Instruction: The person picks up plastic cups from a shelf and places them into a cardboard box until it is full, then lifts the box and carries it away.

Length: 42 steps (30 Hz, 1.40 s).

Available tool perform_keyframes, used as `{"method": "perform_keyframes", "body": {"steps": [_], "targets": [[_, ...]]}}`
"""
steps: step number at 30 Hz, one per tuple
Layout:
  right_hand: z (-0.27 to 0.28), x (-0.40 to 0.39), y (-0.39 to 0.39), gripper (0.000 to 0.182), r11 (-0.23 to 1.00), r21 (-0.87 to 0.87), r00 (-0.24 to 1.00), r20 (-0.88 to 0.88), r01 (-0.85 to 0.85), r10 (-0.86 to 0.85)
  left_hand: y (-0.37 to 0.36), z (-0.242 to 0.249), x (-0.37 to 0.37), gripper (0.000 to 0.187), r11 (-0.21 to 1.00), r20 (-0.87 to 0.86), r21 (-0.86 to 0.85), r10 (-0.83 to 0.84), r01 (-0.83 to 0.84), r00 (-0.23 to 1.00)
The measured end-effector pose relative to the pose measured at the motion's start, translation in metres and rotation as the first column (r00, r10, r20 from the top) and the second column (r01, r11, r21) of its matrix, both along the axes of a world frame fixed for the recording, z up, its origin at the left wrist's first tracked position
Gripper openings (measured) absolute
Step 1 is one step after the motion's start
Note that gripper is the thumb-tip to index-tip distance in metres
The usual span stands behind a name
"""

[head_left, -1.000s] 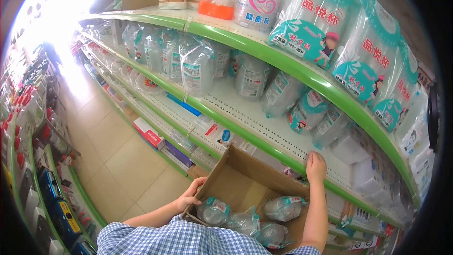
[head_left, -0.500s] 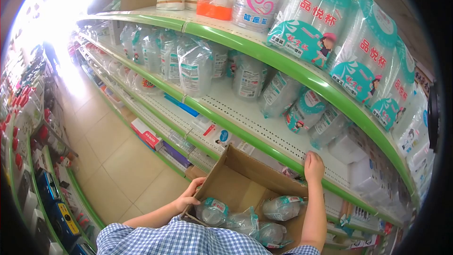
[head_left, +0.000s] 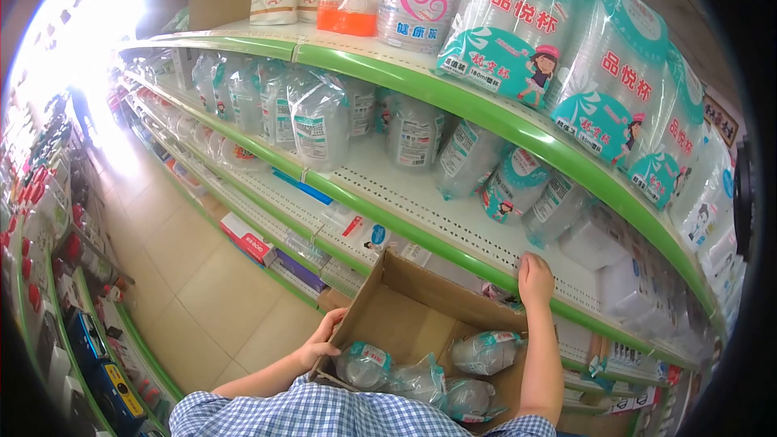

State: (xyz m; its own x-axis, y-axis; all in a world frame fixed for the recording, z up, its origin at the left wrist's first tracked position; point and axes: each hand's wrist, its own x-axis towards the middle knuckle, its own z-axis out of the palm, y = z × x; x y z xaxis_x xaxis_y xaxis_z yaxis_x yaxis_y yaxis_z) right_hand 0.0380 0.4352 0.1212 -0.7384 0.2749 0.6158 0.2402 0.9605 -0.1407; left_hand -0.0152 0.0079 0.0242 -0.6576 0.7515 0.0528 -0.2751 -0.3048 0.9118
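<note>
My left hand [head_left: 322, 341] is closed on the left wall of an open cardboard box [head_left: 417, 287] held against my body. Inside the box lie several clear plastic-wrapped packs of cups with teal labels, among them one pack [head_left: 364, 366] near my left hand and another pack [head_left: 486, 353] on the right. My right hand [head_left: 536, 278] is curled at the green front edge of the middle shelf [head_left: 453, 255], just past the box's far right corner. Its fingers are together, and their tips are partly hidden.
Similar cup packs [head_left: 417, 133] stand along the middle shelf, some tilted [head_left: 469, 158]. Larger cup packs [head_left: 518, 28] line the top shelf. White boxes [head_left: 595, 235] sit to the right. On the left are the tiled aisle floor [head_left: 190, 299] and another stocked shelf unit [head_left: 89, 324].
My view has shifted slightly, so the shelves appear a little farther left. Both hands, the box and the packs inside stay nearly as they were.
</note>
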Motion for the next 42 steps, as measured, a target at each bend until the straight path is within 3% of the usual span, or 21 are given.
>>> {"method": "perform_keyframes", "body": {"steps": [42], "targets": [[-0.0018,0.0012,0.0017,0.014,1.0,-0.006,1.0,-0.008,-0.016,0.016,-0.0006,0.003,0.0016,0.091,0.999,0.004,-0.041,0.003,-0.003,1.0]]}}
